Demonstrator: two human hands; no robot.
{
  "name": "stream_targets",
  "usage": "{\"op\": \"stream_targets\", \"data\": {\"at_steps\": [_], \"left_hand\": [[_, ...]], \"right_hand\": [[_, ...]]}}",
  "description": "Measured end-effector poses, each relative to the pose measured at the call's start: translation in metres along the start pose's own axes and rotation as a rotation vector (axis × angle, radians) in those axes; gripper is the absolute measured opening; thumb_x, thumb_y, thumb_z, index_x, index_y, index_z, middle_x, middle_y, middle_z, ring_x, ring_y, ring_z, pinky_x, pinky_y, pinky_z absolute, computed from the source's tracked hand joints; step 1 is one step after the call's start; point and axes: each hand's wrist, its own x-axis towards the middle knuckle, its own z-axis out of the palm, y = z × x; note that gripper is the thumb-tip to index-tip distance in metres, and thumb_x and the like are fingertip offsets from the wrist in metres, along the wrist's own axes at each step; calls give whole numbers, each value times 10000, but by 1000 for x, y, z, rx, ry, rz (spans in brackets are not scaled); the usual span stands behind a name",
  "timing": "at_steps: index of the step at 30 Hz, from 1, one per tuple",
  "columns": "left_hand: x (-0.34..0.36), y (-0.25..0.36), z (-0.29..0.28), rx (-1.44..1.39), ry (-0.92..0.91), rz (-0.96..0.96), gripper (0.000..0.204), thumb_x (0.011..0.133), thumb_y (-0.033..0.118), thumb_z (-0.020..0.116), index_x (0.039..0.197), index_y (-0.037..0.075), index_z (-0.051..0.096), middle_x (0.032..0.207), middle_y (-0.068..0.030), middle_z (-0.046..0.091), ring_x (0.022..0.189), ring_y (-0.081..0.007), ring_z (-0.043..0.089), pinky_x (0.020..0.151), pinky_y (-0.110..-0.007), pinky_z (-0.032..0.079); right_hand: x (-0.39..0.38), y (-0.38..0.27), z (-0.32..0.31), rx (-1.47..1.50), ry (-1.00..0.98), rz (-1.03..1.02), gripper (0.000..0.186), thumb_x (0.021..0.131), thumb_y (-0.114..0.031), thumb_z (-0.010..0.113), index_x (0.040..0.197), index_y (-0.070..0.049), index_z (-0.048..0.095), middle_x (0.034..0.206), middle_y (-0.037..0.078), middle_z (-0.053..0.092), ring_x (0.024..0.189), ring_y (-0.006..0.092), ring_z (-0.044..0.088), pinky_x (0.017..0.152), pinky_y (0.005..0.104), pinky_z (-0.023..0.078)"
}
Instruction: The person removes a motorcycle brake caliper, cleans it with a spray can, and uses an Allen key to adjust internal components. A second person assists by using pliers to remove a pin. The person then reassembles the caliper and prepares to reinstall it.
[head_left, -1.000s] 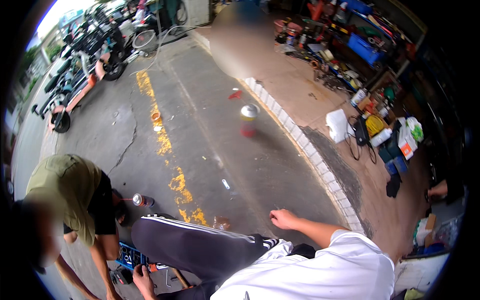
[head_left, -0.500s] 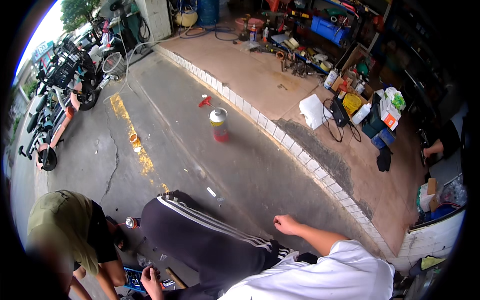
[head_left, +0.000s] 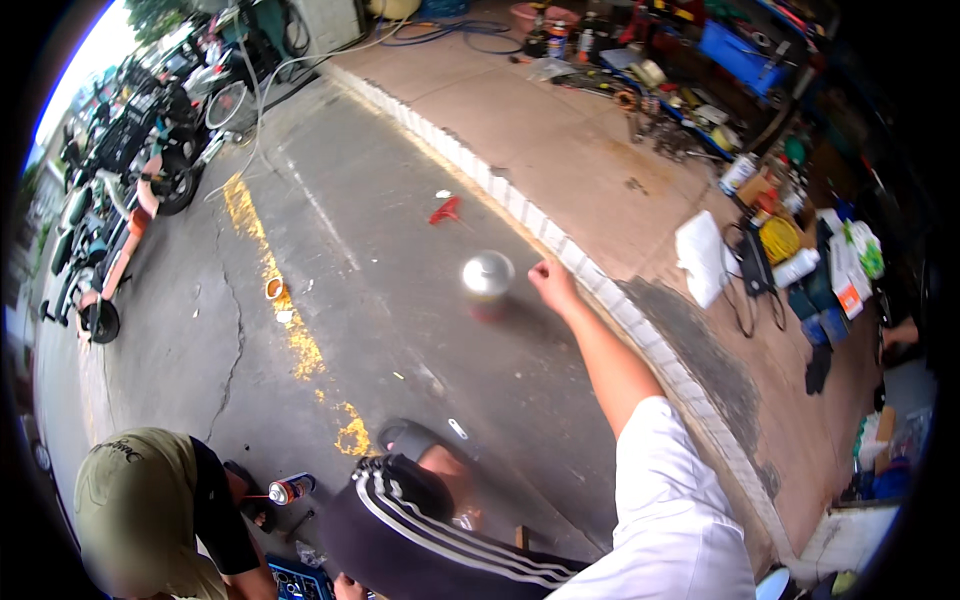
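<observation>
Stretched forward, my right hand (head_left: 553,284) is just right of a can with a silver domed top (head_left: 488,272) standing on the concrete. A gap shows between hand and can. The fingers look curled in, with nothing visible in them; motion softens their outline. Behind the can lies a red tool with a T-shaped handle (head_left: 446,210). At the lower edge, part of my left hand (head_left: 348,588) shows beside a blue tool case (head_left: 298,578); its fingers are mostly hidden. Left of my dark striped trouser leg (head_left: 420,515) lies a spray can (head_left: 292,488) with a red straw.
A person in an olive top (head_left: 140,500) bends low at the left. A white-tiled step edge (head_left: 510,200) runs along my right. Beyond it are a white bag (head_left: 703,258), bottles and tools. Bikes (head_left: 130,220) stand at the far left.
My right hand has reached forward from beside my leg to the silver-topped can. The view has shifted, and my sandalled foot now shows. The left hand stays low by the tool case.
</observation>
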Motion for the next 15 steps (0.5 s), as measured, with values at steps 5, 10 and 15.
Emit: {"op": "stream_targets", "data": {"at_steps": [5,10,15], "left_hand": [[-2,-95,48,176,157,34,468,931,194,566,1316,-71,562,1149,-335,660,1068,-457,644,924,-478,495],[-3,-54,38,142,-1,16,550,967,233,587,1434,-37,477,1251,-308,643,1214,-438,605,1018,-463,475],[-2,-20,41,96,29,-30,386,922,250,656,1218,6,614,1095,-236,704,1035,-381,677,876,-413,522]], "right_hand": [[100,-46,77,-185,-162,-165,328,868,-297,749,1052,-32,690,1049,188,714,1015,355,680,895,446,535],[128,-13,102,-473,-180,-325,307,824,-234,798,976,-16,646,957,211,699,953,399,670,829,487,528],[150,-7,63,-367,-373,-185,248,913,-242,719,983,-16,643,872,123,686,762,240,668,660,400,536]]}}
